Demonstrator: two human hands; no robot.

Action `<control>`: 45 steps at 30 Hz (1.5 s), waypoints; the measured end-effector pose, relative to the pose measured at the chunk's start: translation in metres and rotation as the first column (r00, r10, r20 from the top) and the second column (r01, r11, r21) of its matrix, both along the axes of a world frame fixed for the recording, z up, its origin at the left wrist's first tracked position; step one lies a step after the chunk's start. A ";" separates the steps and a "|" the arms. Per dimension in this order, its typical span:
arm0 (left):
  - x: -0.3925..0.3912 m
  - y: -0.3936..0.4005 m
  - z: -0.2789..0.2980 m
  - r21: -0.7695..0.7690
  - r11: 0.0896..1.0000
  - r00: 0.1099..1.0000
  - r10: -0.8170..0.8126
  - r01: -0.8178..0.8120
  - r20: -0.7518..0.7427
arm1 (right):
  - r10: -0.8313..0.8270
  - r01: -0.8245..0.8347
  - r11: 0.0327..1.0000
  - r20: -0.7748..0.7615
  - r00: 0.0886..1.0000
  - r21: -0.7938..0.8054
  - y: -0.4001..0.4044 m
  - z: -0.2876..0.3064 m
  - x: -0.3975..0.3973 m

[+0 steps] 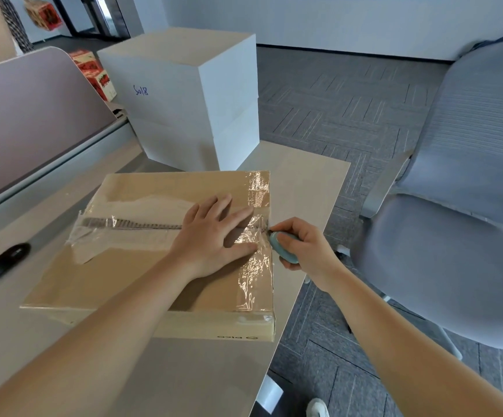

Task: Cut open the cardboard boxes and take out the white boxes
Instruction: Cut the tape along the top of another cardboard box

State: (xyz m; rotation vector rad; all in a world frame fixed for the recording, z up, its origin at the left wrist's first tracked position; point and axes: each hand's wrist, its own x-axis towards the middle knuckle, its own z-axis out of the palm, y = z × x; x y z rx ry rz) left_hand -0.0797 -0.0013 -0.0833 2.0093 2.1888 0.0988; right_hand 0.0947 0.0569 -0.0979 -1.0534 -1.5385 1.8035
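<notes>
the flat cardboard box [142, 266] lies on the desk [184, 380] in the middle of the frame. the left hand [211, 236] presses on its taped top with fingers straight. the right hand [301, 248] grasps a blue box cutter [283, 246] at the box's right edge. stacked white boxes [184, 97] stand behind, at upper centre.

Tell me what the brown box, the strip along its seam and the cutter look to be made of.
Brown box: matte corrugated cardboard, its fluting exposed along the torn seam. Strip: clear plastic packing tape, glossy and wrinkled, catching glare. Cutter held by the right hand: probably smooth teal plastic; its blade is hidden.
</notes>
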 end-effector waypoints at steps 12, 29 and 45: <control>-0.001 -0.001 -0.001 0.011 1.000 1.000 0.002 -0.002 0.011 | -0.003 -0.006 0.997 -0.110 0.994 -0.082 -0.009 -0.007 0.004; -0.003 0.001 -0.002 -0.012 1.000 1.000 -0.010 0.009 -0.019 | -0.043 0.042 0.999 -0.085 0.995 -0.021 -0.038 -0.006 0.012; -0.060 -0.060 0.002 -0.115 0.992 0.997 -0.062 0.056 -0.050 | -0.245 0.214 0.959 0.164 0.956 0.183 -0.013 0.004 -0.013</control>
